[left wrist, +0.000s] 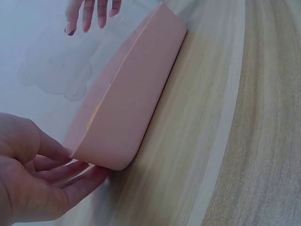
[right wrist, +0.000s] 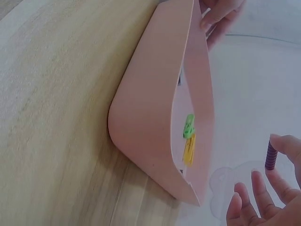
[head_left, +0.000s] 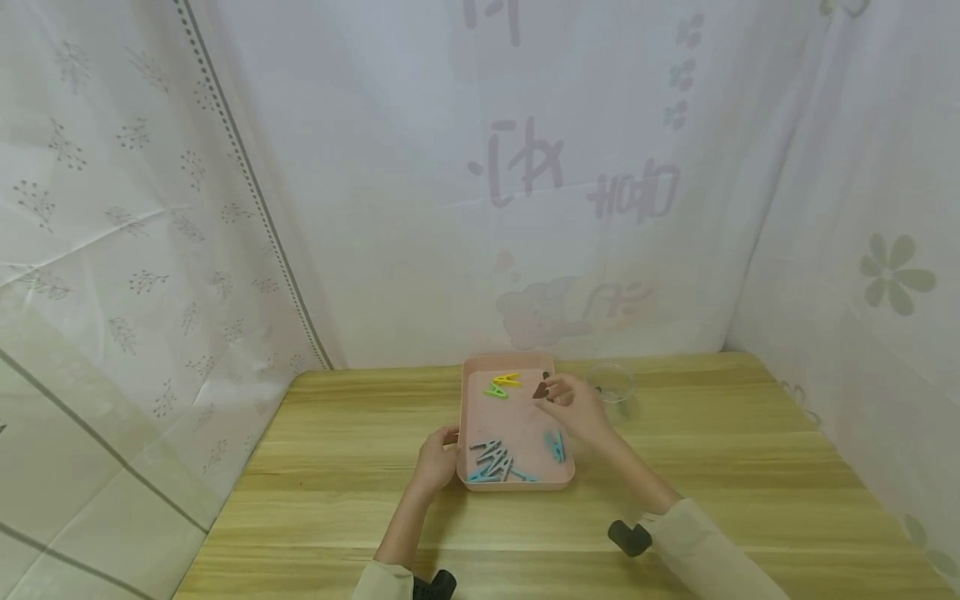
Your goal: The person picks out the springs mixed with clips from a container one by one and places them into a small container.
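A pink tray [head_left: 517,482] lies on the table, its left side held by my left hand [head_left: 438,460]; in the left wrist view the thumb is at the rim and fingers are under a corner. Above the tray's right side, my right hand [head_left: 577,407] pinches a small dark brown ribbed piece [right wrist: 271,156] between thumb and index finger. Its full shape is hidden. In the tray are a yellow clothespin [head_left: 507,380] and a green clothespin [head_left: 496,391] at the far end. Several blue and grey clothespins [head_left: 491,462] cluster near left, and a blue clothespin [head_left: 557,447] lies near right.
A clear round container [head_left: 617,385] stands on the wooden table [head_left: 337,467], just right of the tray. Patterned white curtains [head_left: 420,208] surround the table at the back and sides. Dark wrist camera mounts [head_left: 630,538] sit by the sleeves.
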